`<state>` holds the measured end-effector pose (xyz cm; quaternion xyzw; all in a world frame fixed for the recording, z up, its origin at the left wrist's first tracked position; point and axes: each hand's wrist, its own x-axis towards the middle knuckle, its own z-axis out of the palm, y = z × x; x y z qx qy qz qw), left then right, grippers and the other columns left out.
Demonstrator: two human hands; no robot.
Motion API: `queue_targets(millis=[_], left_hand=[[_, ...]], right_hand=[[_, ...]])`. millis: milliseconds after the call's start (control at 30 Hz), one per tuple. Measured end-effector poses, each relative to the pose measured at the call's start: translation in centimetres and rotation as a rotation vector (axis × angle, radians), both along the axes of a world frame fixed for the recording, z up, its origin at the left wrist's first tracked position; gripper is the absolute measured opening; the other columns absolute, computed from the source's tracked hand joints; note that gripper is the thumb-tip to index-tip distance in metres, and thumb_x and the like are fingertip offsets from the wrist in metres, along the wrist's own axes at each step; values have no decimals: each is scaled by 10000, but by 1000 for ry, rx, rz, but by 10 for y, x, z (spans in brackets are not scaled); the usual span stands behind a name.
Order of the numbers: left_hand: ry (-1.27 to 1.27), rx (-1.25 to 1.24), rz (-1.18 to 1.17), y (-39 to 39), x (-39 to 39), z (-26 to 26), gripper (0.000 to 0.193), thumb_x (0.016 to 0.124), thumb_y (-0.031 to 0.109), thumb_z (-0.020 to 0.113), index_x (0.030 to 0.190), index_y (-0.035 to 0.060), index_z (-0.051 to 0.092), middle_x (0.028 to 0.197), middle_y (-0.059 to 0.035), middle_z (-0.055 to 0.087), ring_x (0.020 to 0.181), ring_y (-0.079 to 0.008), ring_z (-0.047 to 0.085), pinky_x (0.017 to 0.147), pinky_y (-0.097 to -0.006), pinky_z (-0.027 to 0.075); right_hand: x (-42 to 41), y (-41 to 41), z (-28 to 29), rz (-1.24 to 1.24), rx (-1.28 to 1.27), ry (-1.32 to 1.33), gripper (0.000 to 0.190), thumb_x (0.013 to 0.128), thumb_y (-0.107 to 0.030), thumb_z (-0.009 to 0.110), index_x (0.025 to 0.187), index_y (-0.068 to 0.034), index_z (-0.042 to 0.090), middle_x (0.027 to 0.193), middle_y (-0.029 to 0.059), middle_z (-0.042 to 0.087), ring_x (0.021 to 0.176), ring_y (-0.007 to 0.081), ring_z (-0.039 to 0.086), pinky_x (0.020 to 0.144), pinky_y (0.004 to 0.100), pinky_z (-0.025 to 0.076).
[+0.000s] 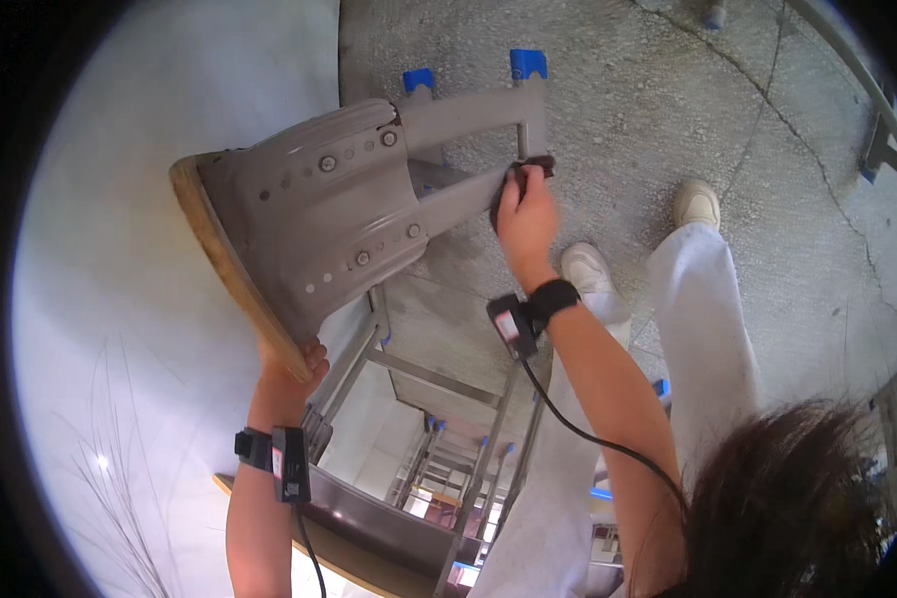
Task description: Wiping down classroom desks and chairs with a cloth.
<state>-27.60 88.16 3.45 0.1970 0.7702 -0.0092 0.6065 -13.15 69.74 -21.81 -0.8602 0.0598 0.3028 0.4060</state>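
Note:
A grey metal desk frame [321,202] with bolted brackets and a wooden-edged top [232,276] is tilted on its side before me. My left hand [299,362] grips the lower end of that wooden edge, its fingertips curled over the rim. My right hand [527,217] presses a dark, crumpled cloth [542,164] against the metal leg, near the corner by the short crossbar [523,140]. Blue caps [529,64] cover the feet of the frame. Each wrist wears a black strap with a small cabled device. The palm side of my right hand is hidden.
Below the raised piece stand more metal frames [433,377] and another wooden-edged desk [374,538]. A white wall [119,247] rises at the left. Another frame [878,142] is at the right edge. The stone-like floor [613,127] has a crack. My shoes [697,203] are near the right hand.

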Motion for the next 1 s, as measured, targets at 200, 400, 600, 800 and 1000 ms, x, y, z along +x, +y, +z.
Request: queue_targets(millis=[200, 400, 600, 800, 1000], left_hand=[[-166, -125, -43, 22, -32, -11, 264, 801, 439, 498, 734, 185, 501, 610, -23, 463, 494, -153, 401, 466, -269, 300], [68, 0, 62, 22, -24, -4, 292, 795, 457, 497, 728, 173, 512, 538, -17, 438, 437, -155, 384, 429, -269, 287], [-10, -34, -35, 23, -26, -2, 307, 798, 451, 500, 738, 152, 529, 557, -23, 479, 448, -163, 413, 427, -273, 287], [-100, -87, -26, 25, -36, -2, 301, 813, 439, 495, 773, 146, 553, 567, -24, 490, 469, -171, 449, 435, -281, 309], [-99, -52, -20, 27, -38, -3, 286, 818, 433, 496, 781, 156, 556, 577, -25, 498, 477, -158, 468, 433, -268, 317]], right_hand=[[-2, -28, -21, 29, -33, 75, 180, 867, -192, 484, 981, -53, 499, 868, 203, 578, 789, 407, 549, 661, 463, 429], [-21, -4, 13, 42, 81, -51, 176, 874, -207, 471, 975, -65, 493, 854, 193, 585, 747, 394, 557, 600, 457, 434], [-30, -25, 24, 280, 97, 10, 135, 851, -201, 470, 915, -84, 492, 824, 162, 584, 708, 387, 556, 590, 459, 428], [-35, -31, 28, 201, 99, 115, 212, 824, -204, 494, 1009, -105, 526, 864, 160, 604, 784, 356, 576, 649, 431, 451], [-26, -45, 13, -99, 24, 80, 271, 790, -235, 557, 1028, -109, 589, 863, 163, 611, 813, 331, 581, 682, 409, 455]])
